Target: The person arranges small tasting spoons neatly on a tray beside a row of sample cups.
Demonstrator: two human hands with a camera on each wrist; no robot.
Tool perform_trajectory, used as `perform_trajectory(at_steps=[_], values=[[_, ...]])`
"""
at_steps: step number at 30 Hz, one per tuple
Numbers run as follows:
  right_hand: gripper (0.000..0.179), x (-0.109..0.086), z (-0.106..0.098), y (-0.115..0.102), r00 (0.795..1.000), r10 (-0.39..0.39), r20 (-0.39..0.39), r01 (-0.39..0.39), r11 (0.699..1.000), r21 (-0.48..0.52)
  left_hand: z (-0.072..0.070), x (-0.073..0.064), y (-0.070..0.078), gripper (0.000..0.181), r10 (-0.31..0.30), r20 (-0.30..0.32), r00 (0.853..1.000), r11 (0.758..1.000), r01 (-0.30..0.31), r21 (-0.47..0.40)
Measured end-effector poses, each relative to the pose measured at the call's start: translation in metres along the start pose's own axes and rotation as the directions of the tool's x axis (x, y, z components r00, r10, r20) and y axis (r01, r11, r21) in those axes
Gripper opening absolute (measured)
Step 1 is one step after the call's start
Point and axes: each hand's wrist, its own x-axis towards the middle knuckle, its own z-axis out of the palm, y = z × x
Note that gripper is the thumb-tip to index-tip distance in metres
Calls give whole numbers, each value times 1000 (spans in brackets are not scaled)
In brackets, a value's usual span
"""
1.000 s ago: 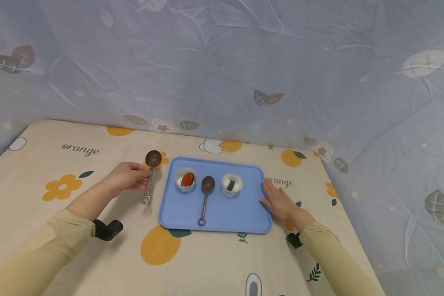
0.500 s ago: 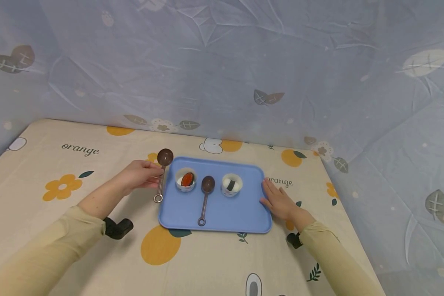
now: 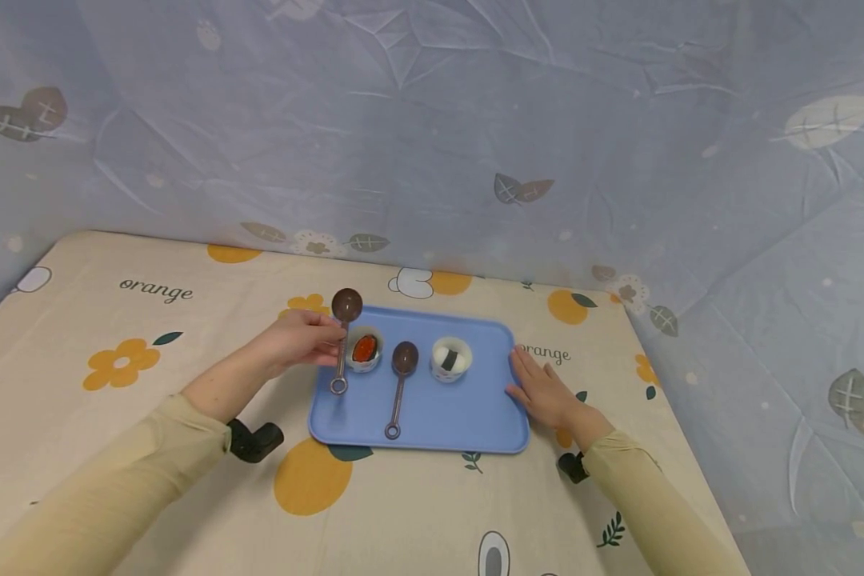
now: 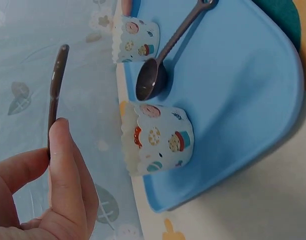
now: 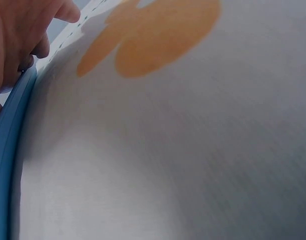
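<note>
Pinched by its handle, a brown measuring spoon (image 3: 346, 305) is held up by my left hand (image 3: 302, 339) over the left side of a blue tray (image 3: 461, 422). In the left wrist view thumb and fingers meet on the spoon's handle (image 4: 56, 80). A second brown spoon (image 3: 405, 359) lies on the tray between two patterned paper cups. The left cup (image 4: 165, 142) holds an orange-topped sushi piece (image 3: 364, 349); the right cup (image 3: 463, 373) holds a white piece with a black band (image 3: 450, 359). My right hand (image 3: 542, 390) rests with extended fingers on the tray's right rim.
A cream tablecloth (image 3: 418, 504) printed with oranges and flowers lies under the tray. Grey-blue fabric (image 3: 432, 144) with leaf prints hangs behind the table and along its right side. Dark wrist mounts (image 3: 255, 441) sit at both sleeves.
My left hand has moved right with the raised spoon, from beside the tray to above its left side, near the left cup. The right hand and the tray have stayed put.
</note>
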Motion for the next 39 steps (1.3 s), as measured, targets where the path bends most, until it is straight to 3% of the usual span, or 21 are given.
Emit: perform_trajectory(at_steps=[10,19,26,33,39], values=[[63,0,1,0,1000,-20,-20,19,1000,-20,14,6,7,28,24,32,999,1000,-24,-3],[63,0,1,-1,1000,-19,-21,18,1000,-15,34,18,11,27,-14,-11,1000,1000,14,17],[64,2,1,2,1000,-15,-16,14,1000,-7,47,24,12,24,8,3,1000,1000,-8,-23],[64,4,4,4,1000,-19,-22,19,1000,-8,59,26,17,24,-13,-3,1000,999,13,-48],[65,3,5,4,1000,-18,-21,18,1000,3,77,32,21,24,-18,-4,1000,1000,17,-10]])
